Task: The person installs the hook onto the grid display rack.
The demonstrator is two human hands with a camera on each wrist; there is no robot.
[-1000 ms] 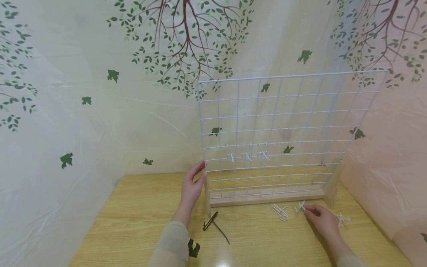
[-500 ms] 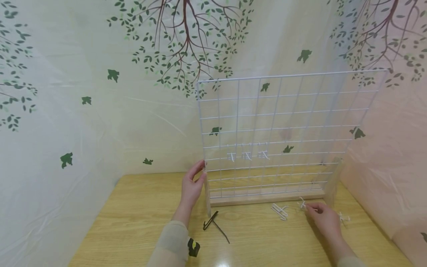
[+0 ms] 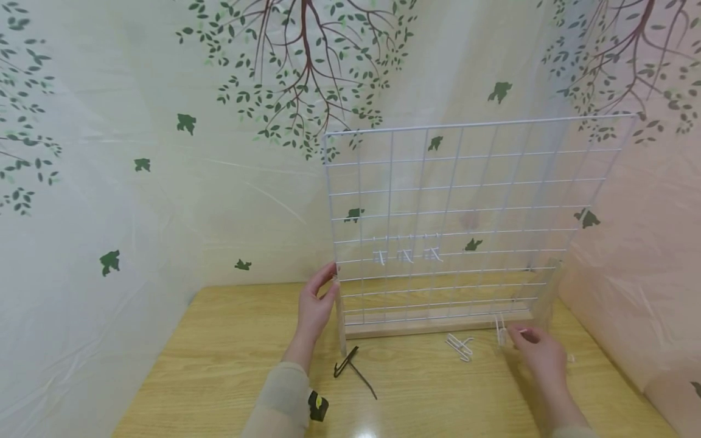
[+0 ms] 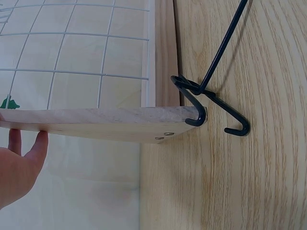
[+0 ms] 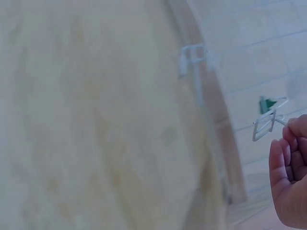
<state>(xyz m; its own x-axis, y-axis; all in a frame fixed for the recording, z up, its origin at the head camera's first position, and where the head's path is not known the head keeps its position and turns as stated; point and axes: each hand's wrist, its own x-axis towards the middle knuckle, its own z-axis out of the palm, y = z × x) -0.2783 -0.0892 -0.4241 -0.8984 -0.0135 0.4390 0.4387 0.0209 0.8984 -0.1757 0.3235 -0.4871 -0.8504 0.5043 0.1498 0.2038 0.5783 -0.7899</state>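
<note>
A white wire grid panel (image 3: 408,182) stands in a wooden base (image 3: 438,326), with three white hooks (image 3: 405,255) hanging on a lower wire. At its left edge my left hand (image 3: 316,307) touches the wooden upright, thumb and fingers against it; the left wrist view shows the fingertips under the upright (image 4: 105,125). In front of the base's right part, my right hand (image 3: 539,356) pinches a white wire hook (image 3: 501,331) just above the table. The right wrist view shows this hook (image 5: 264,125) beyond the fingertips of my right hand (image 5: 292,167).
Another white hook (image 3: 459,347) lies on the table (image 3: 219,365) left of my right hand, and one more (image 3: 571,358) is mostly hidden behind that hand. A black wire hook (image 3: 346,364) lies near the left foot, with a small black object (image 3: 317,406) beside my left sleeve.
My right hand has drawn slightly right and up, and the hook in it has turned so that its prongs point upward. My left hand has stayed at the upright.
</note>
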